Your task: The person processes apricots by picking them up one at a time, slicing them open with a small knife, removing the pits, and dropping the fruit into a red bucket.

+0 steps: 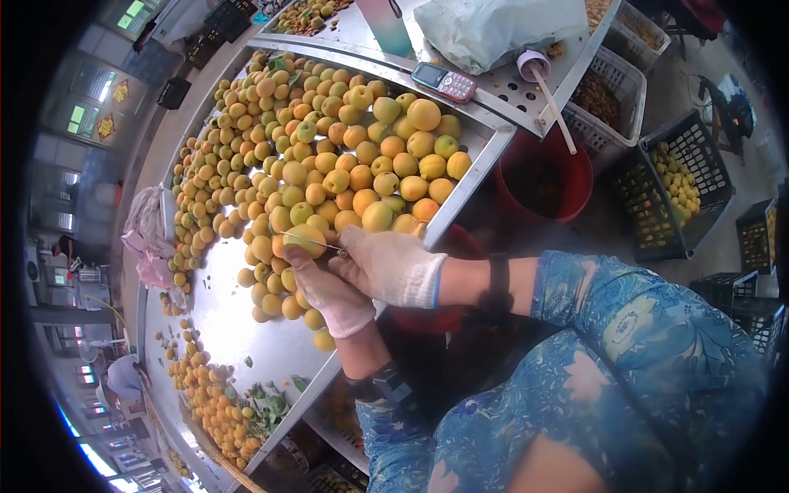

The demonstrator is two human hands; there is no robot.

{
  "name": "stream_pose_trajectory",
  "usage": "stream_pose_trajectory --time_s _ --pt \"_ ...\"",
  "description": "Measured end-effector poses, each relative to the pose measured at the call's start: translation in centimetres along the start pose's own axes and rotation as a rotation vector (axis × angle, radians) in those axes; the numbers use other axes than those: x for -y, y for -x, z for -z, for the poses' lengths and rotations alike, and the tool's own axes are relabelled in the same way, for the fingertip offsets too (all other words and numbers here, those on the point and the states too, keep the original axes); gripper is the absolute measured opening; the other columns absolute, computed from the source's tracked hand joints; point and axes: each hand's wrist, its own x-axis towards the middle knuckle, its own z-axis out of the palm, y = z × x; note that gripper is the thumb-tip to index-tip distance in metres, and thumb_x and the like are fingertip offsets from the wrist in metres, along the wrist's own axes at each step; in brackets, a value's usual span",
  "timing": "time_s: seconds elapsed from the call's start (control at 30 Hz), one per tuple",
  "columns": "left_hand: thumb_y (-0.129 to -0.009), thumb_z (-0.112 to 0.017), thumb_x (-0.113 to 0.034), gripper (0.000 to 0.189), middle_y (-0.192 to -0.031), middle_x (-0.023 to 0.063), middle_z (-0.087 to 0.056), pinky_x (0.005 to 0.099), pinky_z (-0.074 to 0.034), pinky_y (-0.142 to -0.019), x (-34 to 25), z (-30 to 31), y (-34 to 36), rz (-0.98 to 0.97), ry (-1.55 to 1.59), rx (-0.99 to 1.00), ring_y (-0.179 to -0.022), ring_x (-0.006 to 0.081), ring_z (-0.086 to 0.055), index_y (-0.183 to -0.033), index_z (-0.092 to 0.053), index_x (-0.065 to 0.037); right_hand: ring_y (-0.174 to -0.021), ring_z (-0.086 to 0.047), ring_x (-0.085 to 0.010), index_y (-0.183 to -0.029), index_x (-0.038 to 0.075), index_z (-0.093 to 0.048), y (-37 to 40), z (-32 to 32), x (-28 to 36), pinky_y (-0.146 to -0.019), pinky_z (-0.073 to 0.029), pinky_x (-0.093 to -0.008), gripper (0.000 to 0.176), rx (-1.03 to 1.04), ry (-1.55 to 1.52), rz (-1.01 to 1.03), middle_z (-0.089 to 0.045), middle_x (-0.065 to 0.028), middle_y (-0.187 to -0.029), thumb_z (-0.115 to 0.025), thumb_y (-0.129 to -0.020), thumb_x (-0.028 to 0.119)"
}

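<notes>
Both my hands wear pale work gloves and meet at the near edge of a heap of apricots (329, 177). My left hand (333, 297) is curled with a yellow-green apricot (306, 240) at its fingertips. Closed just above it, my right hand (390, 261) grips a thin knife (312, 241), whose narrow blade lies across the apricot. The knife's handle is hidden inside the right glove. More yellow and orange apricots lie around the fingers on the metal table (222, 304).
A mobile phone (444, 82) rests on the table's ledge, near a white plastic bag (493, 33). Beneath the right corner stands a red bucket (567, 185). Crates, including a black crate (715, 177) of fruit, stand on the floor. Leaves (267, 407) lie by another apricot pile.
</notes>
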Motion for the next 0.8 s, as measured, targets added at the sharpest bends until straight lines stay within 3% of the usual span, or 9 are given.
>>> stream_pose_trajectory --time_s 0.07,0.13,0.2,0.27,0.37,0.63,0.7,0.73,0.8 --pt "-0.099 -0.042 -0.049 0.054 -0.107 0.0085 -0.058 0.0306 -0.046 -0.085 -1.3 -0.9 0.1 0.232 0.22 -0.07 -0.096 0.0186 -0.055 -0.117 -0.053 0.001 -0.084 -0.064 -0.0411 -0.102 0.002 -0.05 0.3 0.8 0.4 -0.073 -0.051 -0.0462 0.032 0.028 0.044 -0.02 -0.066 -0.0214 -0.088 -0.05 -0.096 0.033" --pt "-0.1 -0.042 -0.047 0.052 -0.107 0.0093 -0.058 0.0317 -0.046 -0.086 -0.3 0.8 -0.8 0.26 0.206 -0.021 -0.096 0.0201 -0.056 -0.116 -0.053 0.001 -0.085 -0.064 -0.0417 -0.103 0.002 -0.05 -0.3 0.2 -0.5 -0.074 -0.05 -0.0472 0.033 -0.014 0.015 0.013 -0.066 -0.0215 -0.088 -0.05 -0.096 0.034" --pt "-0.1 -0.041 -0.045 0.051 -0.107 0.0104 -0.058 0.0326 -0.047 -0.086 0.3 2.6 -1.3 -0.225 -0.731 0.184 -0.097 0.0201 -0.056 -0.116 -0.053 0.001 -0.086 -0.063 -0.0421 -0.104 0.002 -0.05 -0.2 1.5 0.4 -0.076 -0.049 -0.0481 0.035 0.024 0.064 -0.071 -0.065 -0.0222 -0.087 -0.049 -0.096 0.036" --pt "-0.1 -0.04 -0.045 0.052 -0.111 0.0107 -0.057 0.0329 -0.047 -0.089 0.3 2.9 -1.7 -0.102 -0.606 0.247 -0.101 0.0207 -0.056 -0.12 -0.051 0.002 -0.087 -0.063 -0.0419 -0.104 0.003 -0.051 -0.3 1.9 0.7 -0.076 -0.049 -0.0483 0.036 0.058 0.081 -0.09 -0.065 -0.0229 -0.087 -0.047 -0.096 0.038" --pt "-0.099 -0.041 -0.049 0.06 -0.123 0.0081 -0.054 0.0329 -0.045 -0.095 -0.4 0.6 -0.8 0.133 0.081 0.014 -0.11 0.0206 -0.054 -0.133 -0.043 0.001 -0.087 -0.063 -0.0421 -0.105 0.003 -0.051 -0.2 1.2 0.6 -0.076 -0.049 -0.048 0.036 0.098 0.093 -0.065 -0.065 -0.0233 -0.087 -0.047 -0.096 0.038" --pt "-0.096 -0.039 -0.06 0.069 -0.119 0.0096 -0.056 0.033 -0.045 -0.094 0.1 1.2 -0.8 0.372 0.204 0.032 -0.109 0.0203 -0.054 -0.131 -0.047 -0.001 -0.09 -0.065 -0.0385 -0.108 0.002 -0.051 -0.7 1.1 0.7 -0.077 -0.05 -0.0467 0.043 0.097 0.174 -0.103 -0.068 -0.0205 -0.091 -0.043 -0.096 0.042" --pt "-0.094 -0.04 -0.062 0.07 -0.112 0.0097 -0.058 0.0324 -0.046 -0.091 0.7 2.6 -1.3 0.167 -0.349 0.172 -0.103 0.0201 -0.056 -0.125 -0.053 -0.001 -0.09 -0.065 -0.0386 -0.109 0.002 -0.051 -0.6 1.2 0.6 -0.077 -0.05 -0.0466 0.043 0.082 0.179 -0.074 -0.068 -0.0205 -0.09 -0.044 -0.096 0.042" --pt "-0.094 -0.04 -0.062 0.07 -0.112 0.0097 -0.058 0.0324 -0.046 -0.091 1.2 2.9 -1.6 0.167 -0.348 0.173 -0.103 0.0201 -0.056 -0.125 -0.053 -0.001 -0.089 -0.065 -0.0389 -0.107 0.002 -0.051 -0.6 1.1 0.7 -0.076 -0.05 -0.0468 0.042 0.092 0.194 -0.06 -0.068 -0.0207 -0.09 -0.044 -0.096 0.041" --pt "-0.092 -0.044 -0.064 0.07 -0.103 0.0087 -0.06 0.031 -0.048 -0.084 0.5 1.8 -1.7 -0.175 -0.356 0.121 -0.092 0.0184 -0.058 -0.12 -0.057 -0.001 -0.089 -0.065 -0.0393 -0.106 0.002 -0.051 -0.5 1.0 0.9 -0.075 -0.05 -0.047 0.041 0.097 0.209 -0.047 -0.067 -0.0209 -0.089 -0.044 -0.096 0.041"
